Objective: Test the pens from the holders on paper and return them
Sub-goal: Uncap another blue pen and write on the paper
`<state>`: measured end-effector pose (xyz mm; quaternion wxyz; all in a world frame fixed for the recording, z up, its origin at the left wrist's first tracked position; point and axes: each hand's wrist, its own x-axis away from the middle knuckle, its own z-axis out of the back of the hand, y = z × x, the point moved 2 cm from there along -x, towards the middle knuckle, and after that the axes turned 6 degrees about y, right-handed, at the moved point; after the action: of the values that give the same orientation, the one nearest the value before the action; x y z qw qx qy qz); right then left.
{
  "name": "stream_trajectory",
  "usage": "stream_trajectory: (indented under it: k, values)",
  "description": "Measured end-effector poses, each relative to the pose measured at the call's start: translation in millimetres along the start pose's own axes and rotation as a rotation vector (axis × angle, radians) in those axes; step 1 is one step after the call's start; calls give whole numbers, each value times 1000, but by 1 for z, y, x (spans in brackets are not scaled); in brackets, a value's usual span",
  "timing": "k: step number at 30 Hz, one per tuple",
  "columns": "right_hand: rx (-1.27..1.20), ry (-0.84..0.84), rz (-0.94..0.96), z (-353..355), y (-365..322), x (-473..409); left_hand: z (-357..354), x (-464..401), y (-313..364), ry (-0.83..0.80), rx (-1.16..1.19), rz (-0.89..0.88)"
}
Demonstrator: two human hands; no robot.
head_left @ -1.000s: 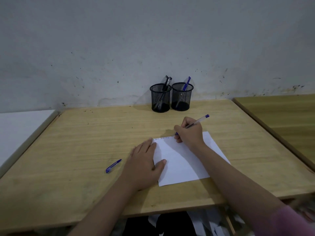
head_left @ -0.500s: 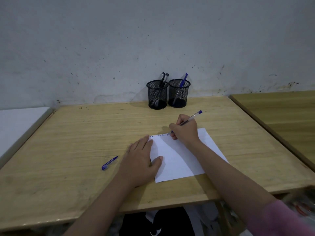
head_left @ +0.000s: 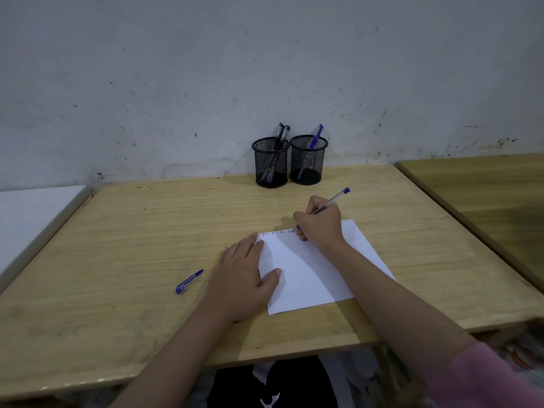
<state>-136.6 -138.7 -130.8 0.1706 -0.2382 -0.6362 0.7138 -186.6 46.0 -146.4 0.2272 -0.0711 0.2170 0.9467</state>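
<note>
1. Blue ballpoint pen (head_left: pixel 329 204) in right hand (head_left: pixel 319 226), fingers clenched round the barrel in a writing grip; tip down on the top edge of the white paper sheet (head_left: pixel 306 278), blue end pointing up and away toward the holders
2. A row of small blue marks runs along the top edge of the sheet; too small to read
3. Left hand (head_left: pixel 245 278) lies flat and released, holding nothing, fingers over the sheet's left edge, thumb on the paper
4. Judgement: test stroke in hand. To do it well, keep the left palm pressing so the sheet cannot slide, use light even pressure, and leave room on the line for the remaining pens
5. Pen cap (head_left: pixel 189 281), blue, lies on the desk (head_left: pixel 117 245) left of the left hand, apart from it; needed before return
6. Left mesh holder (head_left: pixel 271 162): two dark pens, leaning right
7. Right mesh holder (head_left: pixel 308 160), touching or just beside the first: one blue pen (head_left: pixel 315 139), leaning right
</note>
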Motion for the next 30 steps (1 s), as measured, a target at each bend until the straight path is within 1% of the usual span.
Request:
stream_trajectory:
  k: [9, 15, 20, 24, 26, 27, 30]
  values:
    - [30, 34, 31, 1, 2, 0, 1, 0, 0, 10, -22, -5]
    - [19, 69, -5, 1, 1, -2, 2, 1, 1, 9, -17, -3]
    - [-105, 157, -78, 8, 2, -5, 3, 2, 2, -3, 1, 3]
    - [-226, 179, -130, 9, -1, -2, 6, 1, 1, -14, 57, 16]
    - [-223, 178, -110, 9, -5, 2, 13, 6, 3, 27, 161, 36]
    - [-216, 168, -93, 10, -8, 5, 17, 10, 3, 76, 194, 30]
    - [-157, 119, -34, 15, -19, 23, 29, 27, -3, 230, 109, 16]
